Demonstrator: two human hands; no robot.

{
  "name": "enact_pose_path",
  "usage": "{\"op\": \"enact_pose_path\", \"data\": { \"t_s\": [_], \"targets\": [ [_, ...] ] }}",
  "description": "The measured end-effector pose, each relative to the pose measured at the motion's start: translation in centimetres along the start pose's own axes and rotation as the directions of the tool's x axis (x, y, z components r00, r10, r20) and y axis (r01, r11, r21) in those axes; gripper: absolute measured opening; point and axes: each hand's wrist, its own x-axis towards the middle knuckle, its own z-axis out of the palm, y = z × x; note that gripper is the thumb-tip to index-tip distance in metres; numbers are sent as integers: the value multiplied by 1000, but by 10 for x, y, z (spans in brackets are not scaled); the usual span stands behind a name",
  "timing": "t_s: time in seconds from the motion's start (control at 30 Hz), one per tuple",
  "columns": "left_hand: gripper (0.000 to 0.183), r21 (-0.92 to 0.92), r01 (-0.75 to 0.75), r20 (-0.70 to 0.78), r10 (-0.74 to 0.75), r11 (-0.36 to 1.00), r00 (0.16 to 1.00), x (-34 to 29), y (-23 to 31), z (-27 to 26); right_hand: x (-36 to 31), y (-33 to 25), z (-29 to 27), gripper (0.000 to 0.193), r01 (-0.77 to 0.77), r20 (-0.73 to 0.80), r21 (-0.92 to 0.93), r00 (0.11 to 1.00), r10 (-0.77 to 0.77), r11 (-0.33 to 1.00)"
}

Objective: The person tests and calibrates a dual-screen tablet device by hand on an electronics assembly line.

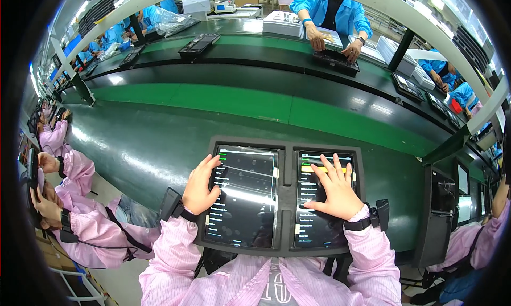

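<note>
Two tablets lie side by side in a black foam tray at the near edge of the bench. The left tablet and the right tablet both show a dark screen with a list of text lines; the right one has a yellow highlighted row. My left hand rests at the left tablet's outer edge, thumb and fingers apart. Over the right tablet's screen, my right hand is spread, its fingers on or just above the glass. Neither hand holds anything. Black wrist bands are on both wrists.
A green bench runs ahead to a black conveyor carrying black trays. Across it, a person in blue handles a black tray. People in pink sit at both sides. More black trays stand at the right.
</note>
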Motion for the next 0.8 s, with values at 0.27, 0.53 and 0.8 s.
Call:
{"op": "enact_pose_path", "data": {
  "t_s": [0.27, 0.53, 0.8],
  "targets": [
    [93, -257, 53, 154, -13, 965, 988, -38, -1, -12, -2, -16, -9, 114, 144, 169, 119, 972, -163, 982],
    [106, -255, 42, 390, 63, 966, 919, -56, 4, -33, -8, -32, -8, 118, 246, 270, 101, 926, -264, 964],
    [109, -193, 39, 424, 48, 980, 904, -54, 10, -37, -8, -7, -12, 105, 61, 24, 61, 998, -62, 996]
  ]
}}
